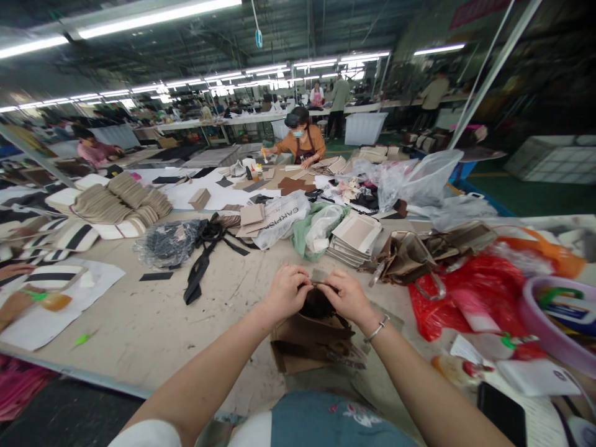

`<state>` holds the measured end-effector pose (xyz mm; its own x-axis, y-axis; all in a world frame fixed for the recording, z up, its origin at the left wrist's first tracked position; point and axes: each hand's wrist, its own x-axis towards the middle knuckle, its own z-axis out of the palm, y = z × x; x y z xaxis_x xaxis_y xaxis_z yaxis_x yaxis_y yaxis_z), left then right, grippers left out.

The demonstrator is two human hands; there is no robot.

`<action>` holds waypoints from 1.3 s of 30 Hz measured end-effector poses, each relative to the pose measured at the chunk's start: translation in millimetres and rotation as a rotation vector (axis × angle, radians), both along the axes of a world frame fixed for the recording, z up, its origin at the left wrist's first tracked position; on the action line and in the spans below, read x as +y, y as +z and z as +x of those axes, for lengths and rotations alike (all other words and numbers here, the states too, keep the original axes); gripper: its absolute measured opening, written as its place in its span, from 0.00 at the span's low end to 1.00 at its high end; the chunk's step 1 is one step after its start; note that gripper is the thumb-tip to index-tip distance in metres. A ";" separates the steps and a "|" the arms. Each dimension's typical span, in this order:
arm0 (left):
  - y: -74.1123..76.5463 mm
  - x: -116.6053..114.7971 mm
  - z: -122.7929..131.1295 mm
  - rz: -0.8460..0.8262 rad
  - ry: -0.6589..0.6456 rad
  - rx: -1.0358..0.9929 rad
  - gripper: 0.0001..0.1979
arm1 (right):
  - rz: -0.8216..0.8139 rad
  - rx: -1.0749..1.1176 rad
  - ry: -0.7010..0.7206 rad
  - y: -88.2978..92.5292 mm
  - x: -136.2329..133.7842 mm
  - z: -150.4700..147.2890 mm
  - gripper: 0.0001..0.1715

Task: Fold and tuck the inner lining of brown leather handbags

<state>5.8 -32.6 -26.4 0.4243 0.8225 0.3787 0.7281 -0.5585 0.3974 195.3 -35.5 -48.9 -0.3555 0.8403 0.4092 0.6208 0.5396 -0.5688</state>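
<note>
My left hand [287, 290] and my right hand [345, 294] meet over the near middle of the worktable [153, 323]. Both are closed in a pinch on the top edge of a small brown leather piece [313, 338] with a dark inner part. The fingertips of the two hands almost touch. The piece rests on the table under my hands, close to my body. A silver bracelet [376, 329] circles my right wrist.
A stack of beige panels [354, 237] and brown bag parts [419, 251] lie beyond my hands. Red plastic [459, 298], a purple tub [554, 323] and a phone [501, 411] sit at right. Black straps [205, 257] and striped pieces [116, 202] lie left. A person [302, 141] works at the far end.
</note>
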 end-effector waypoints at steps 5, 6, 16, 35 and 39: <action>-0.1 0.5 4.2 -0.095 0.087 -0.026 0.05 | 0.009 -0.016 0.007 0.7 1.4 0.2 0.14; 0.4 0.5 4.6 -0.095 0.107 -0.013 0.06 | 0.013 -0.014 0.001 0.6 1.6 0.2 0.14; 2.1 2.1 4.6 -0.060 0.136 0.074 0.09 | -0.008 0.028 -0.018 4.0 2.3 -1.0 0.15; 1.5 -3.9 3.2 -0.075 0.187 0.136 0.08 | -0.136 0.099 0.128 5.2 10.8 1.1 0.11; -3.5 -2.7 2.9 -0.064 0.176 0.108 0.09 | -0.097 0.112 0.074 3.6 12.2 -4.9 0.10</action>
<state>8.7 -35.3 -29.9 0.3073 0.9085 0.2832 0.8523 -0.3952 0.3428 190.4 -23.3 -45.3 -0.3748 0.8508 0.3683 0.5111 0.5211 -0.6835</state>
